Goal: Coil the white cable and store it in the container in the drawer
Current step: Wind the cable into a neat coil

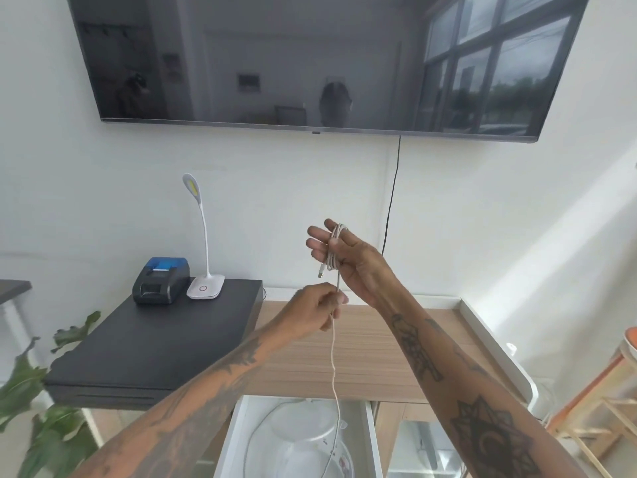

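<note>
Looping round straight right fingers [315, 243], white cable [333, 367] is pinched by left fingers [327, 326] above wooden counter [362, 339].

Wooden counter [365, 343], black box [155, 343] on top

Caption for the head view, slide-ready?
White cable looped around fingers of the right hand; left hand pinches the slack hanging over the open drawer.
</note>
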`<action>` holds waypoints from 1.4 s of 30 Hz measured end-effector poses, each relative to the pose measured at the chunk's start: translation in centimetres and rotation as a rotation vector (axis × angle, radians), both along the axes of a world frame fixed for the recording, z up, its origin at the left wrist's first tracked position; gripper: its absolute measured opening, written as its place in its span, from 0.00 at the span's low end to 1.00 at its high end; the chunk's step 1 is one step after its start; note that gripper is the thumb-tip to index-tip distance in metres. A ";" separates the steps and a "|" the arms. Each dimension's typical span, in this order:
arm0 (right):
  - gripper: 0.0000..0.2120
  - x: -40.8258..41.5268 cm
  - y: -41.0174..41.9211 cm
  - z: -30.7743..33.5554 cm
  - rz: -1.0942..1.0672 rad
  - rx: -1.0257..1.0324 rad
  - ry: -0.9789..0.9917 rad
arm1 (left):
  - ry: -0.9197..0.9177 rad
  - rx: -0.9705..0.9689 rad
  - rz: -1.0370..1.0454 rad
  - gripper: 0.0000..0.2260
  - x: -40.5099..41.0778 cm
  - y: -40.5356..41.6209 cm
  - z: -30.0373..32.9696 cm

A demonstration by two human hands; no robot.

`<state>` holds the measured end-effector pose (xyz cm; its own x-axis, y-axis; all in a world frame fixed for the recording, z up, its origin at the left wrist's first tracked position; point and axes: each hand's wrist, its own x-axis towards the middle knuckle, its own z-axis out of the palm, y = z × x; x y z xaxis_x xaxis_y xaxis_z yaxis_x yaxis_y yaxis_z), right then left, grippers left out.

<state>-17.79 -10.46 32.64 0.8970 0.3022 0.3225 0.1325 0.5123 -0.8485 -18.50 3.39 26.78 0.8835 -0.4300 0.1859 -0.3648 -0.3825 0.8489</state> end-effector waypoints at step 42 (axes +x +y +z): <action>0.22 -0.4 -0.9 -2.1 -0.100 -0.643 0.041 | -0.526 0.295 0.203 0.05 3.1 2.7 6.4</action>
<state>-18.16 -11.40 30.53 0.9387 0.3376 0.0697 0.1139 -0.1128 -0.9871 -15.36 6.11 33.16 0.7755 -0.3627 0.5168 -0.6000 -0.6781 0.4245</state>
